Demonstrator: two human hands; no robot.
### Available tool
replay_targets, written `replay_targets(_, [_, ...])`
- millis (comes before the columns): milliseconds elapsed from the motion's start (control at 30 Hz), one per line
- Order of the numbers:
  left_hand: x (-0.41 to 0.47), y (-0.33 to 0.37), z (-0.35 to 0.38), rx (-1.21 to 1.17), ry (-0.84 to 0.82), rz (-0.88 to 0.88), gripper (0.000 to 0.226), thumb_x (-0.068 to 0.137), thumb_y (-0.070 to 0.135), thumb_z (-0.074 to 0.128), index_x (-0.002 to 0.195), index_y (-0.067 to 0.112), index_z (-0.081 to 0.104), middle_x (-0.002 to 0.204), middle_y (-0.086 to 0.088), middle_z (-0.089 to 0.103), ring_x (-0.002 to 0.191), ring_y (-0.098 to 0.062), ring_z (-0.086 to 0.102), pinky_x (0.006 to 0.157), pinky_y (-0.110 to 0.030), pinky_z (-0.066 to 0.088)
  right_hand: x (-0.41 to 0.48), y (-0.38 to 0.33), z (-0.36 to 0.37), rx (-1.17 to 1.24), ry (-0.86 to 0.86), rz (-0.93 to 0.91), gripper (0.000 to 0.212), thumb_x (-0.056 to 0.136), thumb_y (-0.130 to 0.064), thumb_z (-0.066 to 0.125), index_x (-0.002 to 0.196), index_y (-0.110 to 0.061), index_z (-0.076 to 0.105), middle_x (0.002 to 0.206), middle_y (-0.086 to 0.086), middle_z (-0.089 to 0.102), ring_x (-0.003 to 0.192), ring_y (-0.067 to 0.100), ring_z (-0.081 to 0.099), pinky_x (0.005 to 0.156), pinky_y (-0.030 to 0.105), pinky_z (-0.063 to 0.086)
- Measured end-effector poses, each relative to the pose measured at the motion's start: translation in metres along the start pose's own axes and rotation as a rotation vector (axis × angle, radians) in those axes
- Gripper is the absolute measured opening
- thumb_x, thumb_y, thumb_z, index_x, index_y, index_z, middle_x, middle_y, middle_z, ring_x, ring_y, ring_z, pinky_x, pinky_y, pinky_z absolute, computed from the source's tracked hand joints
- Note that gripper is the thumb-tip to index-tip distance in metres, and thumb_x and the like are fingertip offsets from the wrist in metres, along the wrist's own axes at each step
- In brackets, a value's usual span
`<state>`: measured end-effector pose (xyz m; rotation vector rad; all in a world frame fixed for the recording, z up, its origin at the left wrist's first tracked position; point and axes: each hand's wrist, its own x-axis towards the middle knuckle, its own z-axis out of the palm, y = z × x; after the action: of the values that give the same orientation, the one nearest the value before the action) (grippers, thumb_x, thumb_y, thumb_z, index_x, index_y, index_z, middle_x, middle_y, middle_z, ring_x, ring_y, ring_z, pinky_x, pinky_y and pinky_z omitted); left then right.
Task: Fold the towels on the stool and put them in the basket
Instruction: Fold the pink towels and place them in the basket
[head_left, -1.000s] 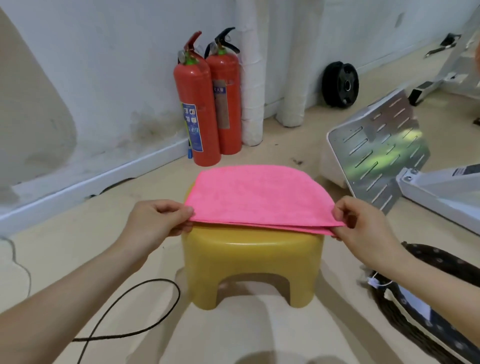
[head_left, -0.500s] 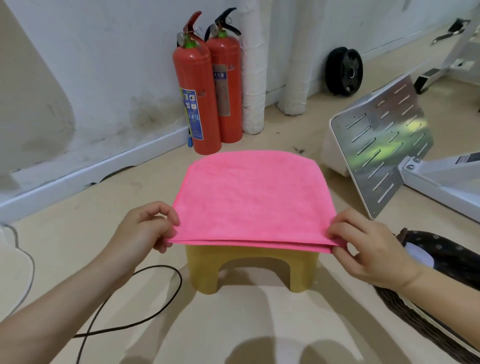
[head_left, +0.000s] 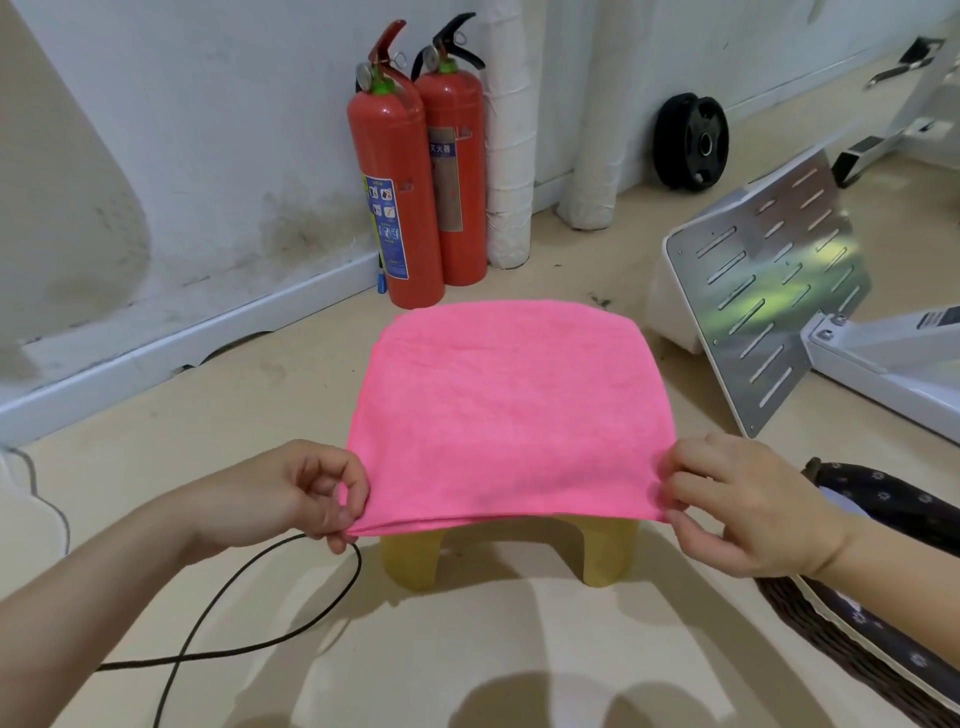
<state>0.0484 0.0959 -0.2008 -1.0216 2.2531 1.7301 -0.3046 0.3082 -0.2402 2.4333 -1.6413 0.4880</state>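
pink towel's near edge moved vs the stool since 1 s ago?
Yes. Pinched by the left hand and right hand, the near edge of the pink towel came toward the person; it now covers the yellow stool down to its legs.

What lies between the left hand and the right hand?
In the head view, the near edge of the towel stretches from the left hand to the right hand; each pinches a corner.
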Motion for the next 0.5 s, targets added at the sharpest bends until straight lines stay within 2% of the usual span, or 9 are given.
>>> replay_targets(100, [0.0, 0.004, -0.007, 0.109, -0.051, -0.073, 0.034, 0.085, -0.016, 0.047, 0.075, 0.011, 0.065, 0.076, -0.018, 0.065, 0.073, -0.022, 0.069, 0.063, -0.024, 0.043, 0.004, 0.002, 0.002, -0.005, 0.016, -0.091, 0.018, 0.087, -0.026, 0.051, 0.072, -0.018, 0.052, 0.076, -0.004, 0.046, 0.054, 0.02, 0.038, 0.052, 0.029, 0.033])
replay_targets(167, [-0.002, 0.009, -0.014, 0.186, -0.094, -0.152, 0.034, 0.088, -0.013, 0.043, 0.084, 0.012, 0.065, 0.085, -0.017, 0.072, 0.077, -0.023, 0.071, 0.06, -0.023, 0.043, 0.012, 0.006, 0.0, -0.021, 0.065, -0.041, 0.031, 0.091, -0.027, 0.048, 0.064, -0.014, 0.056, 0.066, -0.001, 0.049, 0.052, 0.022, 0.04, 0.052, 0.03, 0.035])
replay_targets(200, [-0.002, 0.013, -0.02, 0.214, -0.049, -0.171, 0.032, 0.089, -0.01, 0.042, 0.09, 0.012, 0.065, 0.087, -0.014, 0.073, 0.076, -0.022, 0.071, 0.06, -0.023, 0.044, 0.019, 0.008, -0.003, -0.014, 0.112, 0.037, 0.035, 0.092, -0.028, 0.046, 0.062, -0.012, 0.057, 0.063, 0.0, 0.049, 0.052, 0.021, 0.041, 0.052, 0.029, 0.035])
replay_targets(233, [0.0, 0.018, -0.026, 0.21, 0.073, -0.158, 0.028, 0.091, -0.008, 0.042, 0.095, 0.011, 0.062, 0.087, -0.012, 0.074, 0.075, -0.021, 0.071, 0.06, -0.023, 0.045, 0.028, 0.011, -0.007, 0.006, 0.177, 0.147, 0.037, 0.092, -0.03, 0.044, 0.062, -0.011, 0.057, 0.061, -0.001, 0.049, 0.054, 0.018, 0.041, 0.053, 0.028, 0.035])
replay_targets(300, [0.013, 0.029, -0.041, 0.055, 0.453, -0.078, 0.017, 0.093, -0.001, 0.048, 0.097, 0.01, 0.06, 0.086, -0.01, 0.074, 0.073, -0.02, 0.068, 0.063, -0.025, 0.048, 0.054, 0.019, -0.015, 0.073, 0.305, 0.435, 0.032, 0.088, -0.031, 0.045, 0.068, -0.01, 0.058, 0.063, -0.003, 0.05, 0.059, 0.016, 0.044, 0.056, 0.031, 0.038])
replay_targets(367, [0.037, 0.045, -0.055, -0.154, 0.68, -0.021, 0.013, 0.095, 0.008, 0.05, 0.098, 0.01, 0.062, 0.089, -0.01, 0.07, 0.072, -0.018, 0.062, 0.066, -0.027, 0.05, 0.085, 0.035, -0.02, 0.129, 0.322, 0.722, 0.02, 0.086, -0.027, 0.05, 0.078, -0.013, 0.062, 0.073, 0.002, 0.059, 0.07, 0.023, 0.053, 0.065, 0.036, 0.044])
replay_targets(433, [0.068, 0.056, -0.064, -0.202, 0.713, -0.049, 0.016, 0.096, 0.015, 0.051, 0.101, 0.008, 0.064, 0.092, -0.01, 0.066, 0.072, -0.018, 0.058, 0.064, -0.027, 0.05, 0.114, 0.058, -0.02, 0.16, 0.185, 0.981, 0.022, 0.089, -0.027, 0.051, 0.097, -0.013, 0.065, 0.095, 0.01, 0.067, 0.089, 0.031, 0.059, 0.077, 0.037, 0.046])
replay_targets(467, [0.083, 0.059, -0.065, -0.172, 0.692, -0.092, 0.019, 0.095, 0.018, 0.051, 0.102, 0.007, 0.064, 0.092, -0.01, 0.065, 0.073, -0.018, 0.057, 0.064, -0.027, 0.05, 0.126, 0.07, -0.019, 0.207, 0.091, 1.099, 0.028, 0.091, -0.032, 0.049, 0.103, -0.011, 0.064, 0.105, 0.015, 0.066, 0.097, 0.033, 0.059, 0.081, 0.037, 0.045])
replay_targets(500, [0.098, 0.061, -0.066, -0.134, 0.66, -0.145, 0.023, 0.095, 0.022, 0.05, 0.104, 0.006, 0.064, 0.092, -0.01, 0.063, 0.073, -0.019, 0.057, 0.064, -0.028, 0.05, 0.135, 0.079, -0.017, 0.292, 0.006, 1.211, 0.033, 0.093, -0.038, 0.046, 0.101, -0.01, 0.061, 0.106, 0.017, 0.064, 0.096, 0.034, 0.059, 0.08, 0.036, 0.044])
